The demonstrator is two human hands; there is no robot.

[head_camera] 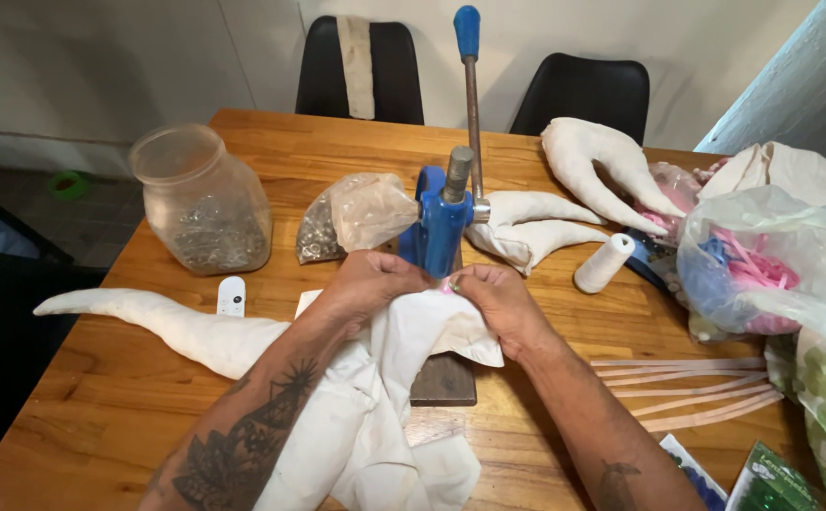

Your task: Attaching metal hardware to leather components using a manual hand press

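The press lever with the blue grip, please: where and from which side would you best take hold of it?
Probably the blue grip topping the press lever. The lever stands nearly upright above the blue press, free on every side, so reach over both hands and wrap it from the front.

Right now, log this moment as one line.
left hand: pinching white fabric | right hand: pinching same fabric | location: under blue hand press | table: jar, thread spool

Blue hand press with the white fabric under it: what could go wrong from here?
1. Both the left hand and right hand pinch the white fabric right at the foot of the blue hand press; fingertips could get caught if the lever comes down.
2. The fabric is bunched, so an extra layer could likely be pressed in.
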